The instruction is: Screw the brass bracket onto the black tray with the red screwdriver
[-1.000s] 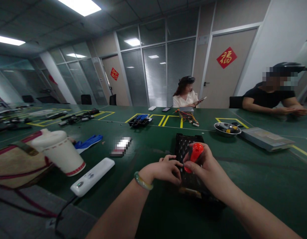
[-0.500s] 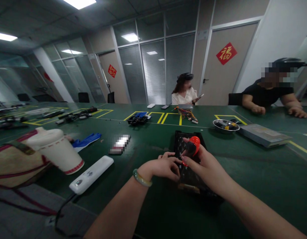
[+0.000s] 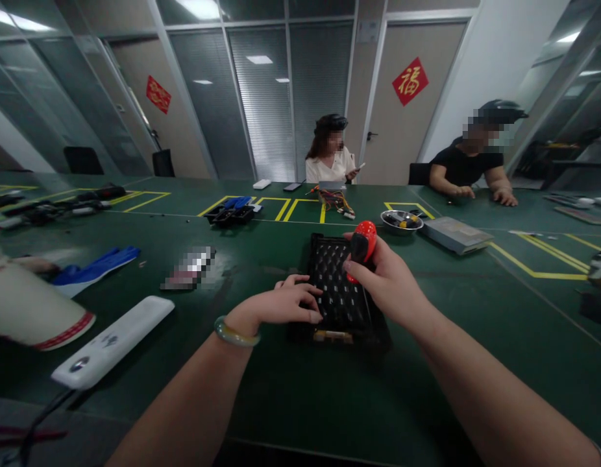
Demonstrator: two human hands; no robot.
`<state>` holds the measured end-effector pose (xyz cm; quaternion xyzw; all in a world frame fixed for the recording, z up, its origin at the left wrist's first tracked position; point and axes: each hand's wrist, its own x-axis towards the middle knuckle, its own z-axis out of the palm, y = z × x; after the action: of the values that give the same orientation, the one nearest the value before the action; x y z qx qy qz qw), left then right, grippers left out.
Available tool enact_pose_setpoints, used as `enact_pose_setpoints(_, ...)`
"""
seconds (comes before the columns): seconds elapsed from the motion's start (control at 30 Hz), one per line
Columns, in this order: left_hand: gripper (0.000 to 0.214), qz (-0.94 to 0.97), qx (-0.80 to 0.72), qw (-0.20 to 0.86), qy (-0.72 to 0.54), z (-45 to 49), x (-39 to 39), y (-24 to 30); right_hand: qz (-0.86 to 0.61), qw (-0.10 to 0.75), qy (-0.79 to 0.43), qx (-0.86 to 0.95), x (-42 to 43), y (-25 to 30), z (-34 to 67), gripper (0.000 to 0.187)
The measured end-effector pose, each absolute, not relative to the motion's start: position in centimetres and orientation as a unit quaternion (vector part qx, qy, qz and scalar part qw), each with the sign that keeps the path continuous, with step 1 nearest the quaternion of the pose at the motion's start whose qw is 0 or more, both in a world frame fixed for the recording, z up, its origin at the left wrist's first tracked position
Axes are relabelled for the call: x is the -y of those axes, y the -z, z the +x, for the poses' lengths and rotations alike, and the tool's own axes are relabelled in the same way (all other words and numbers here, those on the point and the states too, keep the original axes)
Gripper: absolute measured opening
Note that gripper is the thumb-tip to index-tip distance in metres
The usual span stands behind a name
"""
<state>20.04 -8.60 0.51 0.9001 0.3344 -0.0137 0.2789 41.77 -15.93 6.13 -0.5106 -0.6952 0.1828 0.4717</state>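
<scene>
A black rectangular case [image 3: 338, 288] with a grid of small pale bits in its face lies on the green table in front of me. A brownish strip [image 3: 333, 336] shows at its near edge. My right hand [image 3: 385, 266] is wrapped round the red-and-black handle of a screwdriver [image 3: 363, 241], held upright over the right side of the case. The screwdriver's shaft is hidden from view. My left hand [image 3: 293, 299] rests at the case's left edge, fingers spread and holding nothing.
A white power strip [image 3: 113, 340], a cup [image 3: 32, 305] and blue gloves [image 3: 98, 269] lie to the left, near a blurred-out phone [image 3: 189, 269]. Beyond the case are a black tray [image 3: 232, 214], wires [image 3: 335, 200], a metal bowl [image 3: 402, 222] and a grey box [image 3: 456, 235]. Two people sit opposite.
My view has turned right, so everything sits further left. My left hand has drawn back toward the case's left edge, and the screwdriver has come away from it toward the right.
</scene>
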Motion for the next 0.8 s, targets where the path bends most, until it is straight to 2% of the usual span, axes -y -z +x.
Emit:
enact_pose_setpoints(0.2, 0.030, 0.894, -0.367, 0.253, -0.037, 20.5, 8.5, -0.2, -0.509, 0.454, -0.176, 0.710, 15.6, -5.5, 41.3, 0.041)
enact_pose_setpoints(0.47, 0.016, 0.905, -0.344, 0.231, -0.098, 21.2, 8.8, -0.2, -0.516, 0.444, -0.196, 0.706, 15.0, -4.4, 41.1, 0.040)
enact_pose_setpoints(0.6, 0.014, 0.914, -0.299, 0.243, -0.124, 21.3, 9.2, -0.5, -0.514, 0.474, -0.184, 0.691, 14.9, -4.6, 41.4, 0.039)
enact_pose_setpoints(0.8, 0.027, 0.915, -0.271, 0.265, -0.138, 21.8, 10.2, -1.1, -0.481, 0.550, -0.234, 0.641, 14.6, -4.8, 42.1, 0.039)
